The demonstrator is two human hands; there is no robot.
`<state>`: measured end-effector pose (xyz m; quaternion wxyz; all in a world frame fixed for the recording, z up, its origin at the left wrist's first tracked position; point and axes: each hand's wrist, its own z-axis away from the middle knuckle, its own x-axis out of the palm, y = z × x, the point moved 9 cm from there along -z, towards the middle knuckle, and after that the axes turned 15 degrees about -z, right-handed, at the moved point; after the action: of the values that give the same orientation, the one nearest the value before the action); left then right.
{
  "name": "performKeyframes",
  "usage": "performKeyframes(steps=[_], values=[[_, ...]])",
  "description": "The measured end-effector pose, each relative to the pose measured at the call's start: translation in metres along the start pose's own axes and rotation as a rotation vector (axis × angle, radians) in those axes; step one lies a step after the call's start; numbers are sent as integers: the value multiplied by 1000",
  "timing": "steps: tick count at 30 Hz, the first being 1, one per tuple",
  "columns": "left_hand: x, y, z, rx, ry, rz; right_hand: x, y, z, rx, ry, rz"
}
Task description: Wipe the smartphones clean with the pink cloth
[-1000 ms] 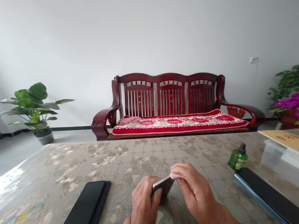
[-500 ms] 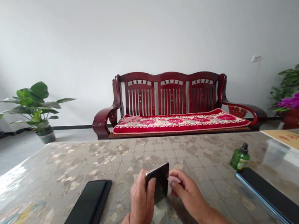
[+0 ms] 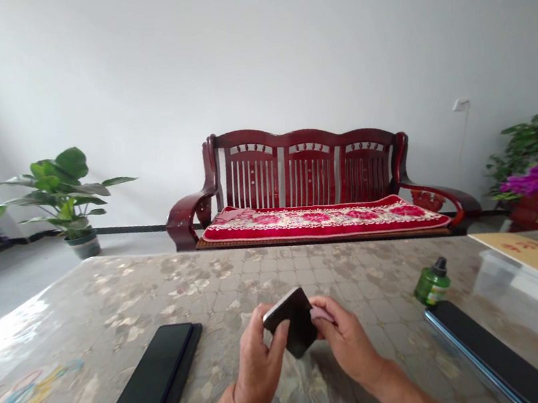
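My left hand [image 3: 261, 357] is closed around a dark smartphone [image 3: 296, 324], its thumb lying on the black face. The phone is held tilted above the table, its light-coloured edge turned up. At the phone's right side, my right hand [image 3: 346, 338] pinches a small pink piece [image 3: 321, 314], which looks soft, like cloth or a pad. That pink piece is against or very close to the phone's right edge; I cannot tell whether they touch. The fingertips behind the phone are hidden.
Two stacked phones [image 3: 148, 388] lie at left, near coloured rubber bands [image 3: 27, 394]. At right are another dark phone [image 3: 491, 350], a green bottle [image 3: 431, 283] and a clear plastic box [image 3: 527, 304] with a tan board on it. A wooden bench [image 3: 314, 168] stands beyond the patterned table [image 3: 202, 292].
The phone has turned in my left hand, showing more of its black face. My right hand has shifted slightly right with the pink piece. Nothing else has moved noticeably.
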<state>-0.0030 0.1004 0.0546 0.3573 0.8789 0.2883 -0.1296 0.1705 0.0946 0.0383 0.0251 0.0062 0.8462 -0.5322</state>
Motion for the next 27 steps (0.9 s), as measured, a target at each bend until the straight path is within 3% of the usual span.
performKeyframes(steps=[5,10,17,27], values=[[18,-10,3,-6,-119,-55,-12,-31,-8,-244,-74,411],[29,-19,8,36,-184,-167,-5,-37,-5,-388,-129,626],[39,4,12,263,-331,-217,12,-31,4,-445,-244,773],[54,-8,18,152,-495,-272,5,-24,3,-416,-204,753]])
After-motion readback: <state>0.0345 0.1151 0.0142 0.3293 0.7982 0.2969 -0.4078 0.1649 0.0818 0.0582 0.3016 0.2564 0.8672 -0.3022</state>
